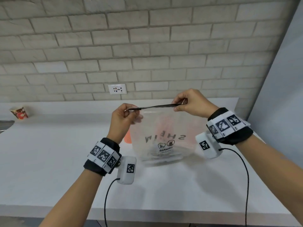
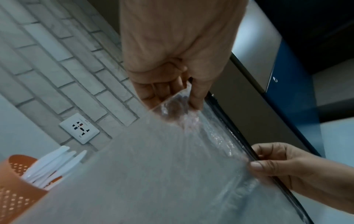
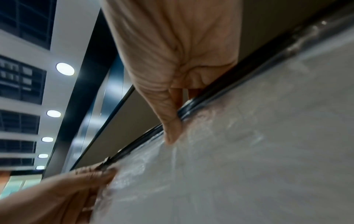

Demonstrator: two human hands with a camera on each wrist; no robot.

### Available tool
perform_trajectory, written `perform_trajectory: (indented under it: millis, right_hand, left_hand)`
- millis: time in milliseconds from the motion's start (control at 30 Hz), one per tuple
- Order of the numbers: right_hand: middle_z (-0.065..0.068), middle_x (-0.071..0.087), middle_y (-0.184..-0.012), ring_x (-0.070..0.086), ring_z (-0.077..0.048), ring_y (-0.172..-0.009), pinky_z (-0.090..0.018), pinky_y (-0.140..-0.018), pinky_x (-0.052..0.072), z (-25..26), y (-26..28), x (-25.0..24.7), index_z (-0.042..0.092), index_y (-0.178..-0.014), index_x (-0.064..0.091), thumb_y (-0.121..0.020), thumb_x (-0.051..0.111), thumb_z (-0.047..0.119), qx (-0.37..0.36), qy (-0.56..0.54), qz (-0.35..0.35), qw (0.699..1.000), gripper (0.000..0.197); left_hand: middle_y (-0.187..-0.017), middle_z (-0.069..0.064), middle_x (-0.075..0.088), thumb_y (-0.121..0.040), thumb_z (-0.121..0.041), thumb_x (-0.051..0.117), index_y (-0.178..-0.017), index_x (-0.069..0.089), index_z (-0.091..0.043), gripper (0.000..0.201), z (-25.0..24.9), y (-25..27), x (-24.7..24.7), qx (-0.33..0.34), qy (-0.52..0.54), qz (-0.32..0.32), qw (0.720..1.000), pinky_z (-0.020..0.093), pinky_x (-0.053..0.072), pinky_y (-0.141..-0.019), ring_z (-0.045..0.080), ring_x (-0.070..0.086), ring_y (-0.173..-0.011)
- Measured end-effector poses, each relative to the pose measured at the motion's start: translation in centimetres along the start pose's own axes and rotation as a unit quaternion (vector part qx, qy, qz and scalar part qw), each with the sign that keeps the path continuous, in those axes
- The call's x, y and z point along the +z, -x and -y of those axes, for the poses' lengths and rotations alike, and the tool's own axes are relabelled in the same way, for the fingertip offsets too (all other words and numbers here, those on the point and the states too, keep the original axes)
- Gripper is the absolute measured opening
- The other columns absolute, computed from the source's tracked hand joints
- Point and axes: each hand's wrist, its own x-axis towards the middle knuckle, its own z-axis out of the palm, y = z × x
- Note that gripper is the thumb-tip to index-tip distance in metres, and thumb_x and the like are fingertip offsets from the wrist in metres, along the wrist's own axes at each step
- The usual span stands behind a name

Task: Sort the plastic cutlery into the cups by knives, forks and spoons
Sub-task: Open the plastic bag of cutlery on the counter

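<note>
Hands are both raised in the middle of the head view, holding a frosted plastic bag point(image 1: 164, 140) by its black zip strip point(image 1: 157, 106). The left hand point(image 1: 125, 119) pinches the left end of the strip, where the slider seems to be, and the right hand point(image 1: 191, 104) pinches the strip further right, so the strip is stretched tight between them. This 2-point hold probably serves to open or close the zip, because a loose strip would fold.

The bag hangs down and its lower edge rests on the white counter point(image 1: 49, 161). Dark shapes lie at its bottom, too unclear to name.

In the left wrist view, at the lower left of the frame, an orange perforated cup point(image 2: 17, 197) holds several pieces of white plastic cutlery point(image 2: 55, 162), only their handles showing, so their type cannot be told. In the head view this cup is mostly hidden behind the bag. A patterned paper cup point(image 1: 19, 113) stands far at the left edge, near the wall. A wall socket point(image 1: 117, 89) sits above the counter.
</note>
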Motion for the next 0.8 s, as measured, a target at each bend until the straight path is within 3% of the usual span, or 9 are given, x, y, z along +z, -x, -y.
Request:
perform_trajectory:
  millis: [100,200,300,400,567,700,800]
  right_hand:
    - [-0.002,0.066,-0.089,0.06,-0.016,-0.084,-0.022,-0.072,0.038,-0.5,-0.1,1.3,0.017,-0.1,0.07,-0.081,0.068,0.013,0.003,0.056,0.004,0.998,0.02]
    - [-0.001,0.065,-0.103,0.06,-0.018,-0.1,-0.032,-0.089,0.043,0.2,-0.1,2.7,0.021,-0.112,0.064,-0.08,0.068,0.028,-0.042,0.072,-0.009,0.997,0.033]
    - [0.002,0.065,-0.107,0.06,-0.013,-0.101,-0.035,-0.097,0.037,2.2,-0.4,4.4,0.022,-0.112,0.063,-0.079,0.068,0.043,-0.11,0.082,-0.037,0.99,0.04]
    - [0.004,0.067,-0.104,0.06,-0.014,-0.098,-0.032,-0.099,0.028,3.9,-0.9,6.4,0.022,-0.109,0.066,-0.084,0.064,0.041,-0.151,0.079,-0.068,0.983,0.032]
    - [0.005,0.07,-0.089,0.063,-0.015,-0.085,-0.027,-0.093,0.024,4.9,-1.4,7.7,0.019,-0.093,0.071,-0.086,0.063,0.034,-0.155,0.021,-0.119,0.981,0.017]
    - [0.003,0.07,-0.097,0.058,-0.017,-0.099,-0.03,-0.103,0.018,4.3,-1.1,6.7,0.015,-0.092,0.069,-0.091,0.056,0.03,-0.145,0.098,-0.114,0.978,0.019]
    - [0.0,0.067,-0.101,0.051,-0.018,-0.109,-0.031,-0.108,0.012,1.9,-0.2,4.5,0.013,-0.094,0.066,-0.093,0.053,0.028,-0.102,0.149,-0.107,0.978,0.02]
  left_hand:
    - [-0.058,-0.006,0.07,-0.089,0.008,0.048,-0.083,0.055,-0.012,0.022,0.7,-0.1,0.2,0.0,0.007,-0.012,1.0,0.015,0.045,-0.05,0.007,0.063,-0.051]
    - [-0.059,-0.008,0.07,-0.09,0.007,0.047,-0.086,0.058,-0.011,0.022,1.0,0.0,0.1,-0.002,0.01,-0.019,1.0,0.013,0.046,-0.052,0.005,0.063,-0.052]
    - [-0.062,-0.009,0.071,-0.094,-0.003,0.048,-0.096,0.059,-0.008,0.013,1.0,0.2,0.0,0.011,0.009,-0.003,1.0,0.013,0.048,-0.055,0.004,0.064,-0.055]
    - [-0.065,-0.009,0.071,-0.097,-0.01,0.045,-0.102,0.057,-0.008,0.014,0.8,0.6,-0.1,0.026,0.009,0.002,1.0,0.015,0.049,-0.058,0.005,0.065,-0.06]
    - [-0.066,-0.004,0.071,-0.096,-0.009,0.046,-0.09,0.051,-0.02,0.013,0.6,1.1,-0.2,0.038,0.022,-0.021,0.999,0.021,0.049,-0.061,0.011,0.065,-0.061]
    - [-0.079,0.002,0.067,-0.096,-0.007,0.045,-0.087,0.049,-0.02,0.017,0.6,0.8,-0.3,0.048,0.019,-0.048,0.998,0.018,0.049,-0.062,0.008,0.065,-0.062]
    - [-0.082,0.003,0.065,-0.097,-0.005,0.043,-0.086,0.049,-0.021,0.02,1.1,0.3,-0.7,0.039,0.028,-0.063,0.997,0.028,0.048,-0.068,0.018,0.062,-0.069]
